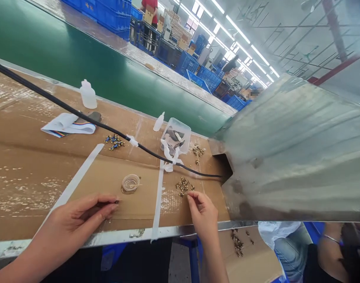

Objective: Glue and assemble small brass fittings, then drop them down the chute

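1. your left hand [76,220] pinches a small dark part [117,202] between thumb and fingertips.
2. your right hand [202,214] has its fingertips [191,197] pressed together; i cannot tell if they hold anything.
3. brass fittings [182,186] lie heaped just past those fingertips, on cardboard [109,184], with a clear plastic dish [130,182] between your hands.

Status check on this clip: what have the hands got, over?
Left hand pinching a small dark part. Right hand pinched closed beside small brass fittings. Black cable lies beyond both hands.
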Motion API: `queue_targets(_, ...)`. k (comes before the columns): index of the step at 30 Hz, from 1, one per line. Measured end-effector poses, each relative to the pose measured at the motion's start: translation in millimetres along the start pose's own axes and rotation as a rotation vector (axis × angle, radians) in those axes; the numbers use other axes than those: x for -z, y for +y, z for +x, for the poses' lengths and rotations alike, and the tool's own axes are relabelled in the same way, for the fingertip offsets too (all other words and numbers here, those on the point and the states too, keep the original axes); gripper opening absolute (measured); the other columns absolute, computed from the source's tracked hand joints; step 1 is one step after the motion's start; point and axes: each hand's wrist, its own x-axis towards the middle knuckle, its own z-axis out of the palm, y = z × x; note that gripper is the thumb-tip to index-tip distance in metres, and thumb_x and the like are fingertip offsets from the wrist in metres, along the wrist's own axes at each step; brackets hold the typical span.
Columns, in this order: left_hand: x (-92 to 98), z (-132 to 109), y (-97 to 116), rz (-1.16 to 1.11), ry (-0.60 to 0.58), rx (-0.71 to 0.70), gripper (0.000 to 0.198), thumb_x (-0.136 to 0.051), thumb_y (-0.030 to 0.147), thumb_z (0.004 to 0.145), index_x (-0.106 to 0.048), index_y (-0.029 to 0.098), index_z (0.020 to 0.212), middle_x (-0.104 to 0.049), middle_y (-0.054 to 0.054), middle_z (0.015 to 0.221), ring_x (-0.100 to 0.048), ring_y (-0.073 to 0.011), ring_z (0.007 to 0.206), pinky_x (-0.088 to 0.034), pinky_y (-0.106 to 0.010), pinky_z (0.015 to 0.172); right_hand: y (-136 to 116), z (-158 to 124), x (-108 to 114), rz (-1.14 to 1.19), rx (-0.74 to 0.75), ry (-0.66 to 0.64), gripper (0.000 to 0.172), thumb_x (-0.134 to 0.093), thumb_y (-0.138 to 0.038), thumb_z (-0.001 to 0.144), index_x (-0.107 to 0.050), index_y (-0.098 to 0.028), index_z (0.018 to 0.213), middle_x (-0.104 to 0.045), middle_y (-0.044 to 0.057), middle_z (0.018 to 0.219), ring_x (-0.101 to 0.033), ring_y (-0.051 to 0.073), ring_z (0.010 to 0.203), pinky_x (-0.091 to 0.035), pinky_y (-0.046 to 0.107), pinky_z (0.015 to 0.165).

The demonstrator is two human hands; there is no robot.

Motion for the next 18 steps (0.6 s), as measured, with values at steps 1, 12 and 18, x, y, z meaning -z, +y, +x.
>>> queue_targets(1,-0.2,0,0,0.017,0.011,-0.005,0.025,-0.066,0.048,0.075,-0.070,0.029,0.092,-0.074,0.003,0.089,-0.071,-0.0178,0.078,-0.056,-0.012,0.068,-2,1,-1,-0.001,0.012,-0.018,0.018,-0.053,-0.027,0.089,-0.069,-0.019,0.092,-0.069,0.006,0.091,-0.063,0.018,0.085,-0.049,0.028,0.075)
queue_targets(12,0.0,-1,-4,0.006,-0.043,0.012,0.031,-0.063,0.051,0.078,-0.069,0.027,0.096,-0.073,-0.001,0.094,-0.071,-0.0202,0.079,-0.058,-0.018,0.072,-5,4,-9,-0.087,0.127,-0.105,0.019,-0.052,-0.019,0.089,-0.070,-0.019,0.097,-0.064,0.006,0.090,-0.061,0.017,0.084,-0.049,0.028,0.073)
queue_targets(18,0.0,0,1,0.054,-0.014,-0.030,0.025,-0.064,0.049,0.078,-0.070,0.030,0.093,-0.074,0.003,0.091,-0.070,-0.0185,0.079,-0.056,-0.015,0.069,-13,4,-7,-0.057,0.146,-0.145,0.012,-0.052,-0.018,0.086,-0.063,-0.016,0.084,-0.062,0.005,0.083,-0.059,0.015,0.072,-0.048,0.025,0.064)
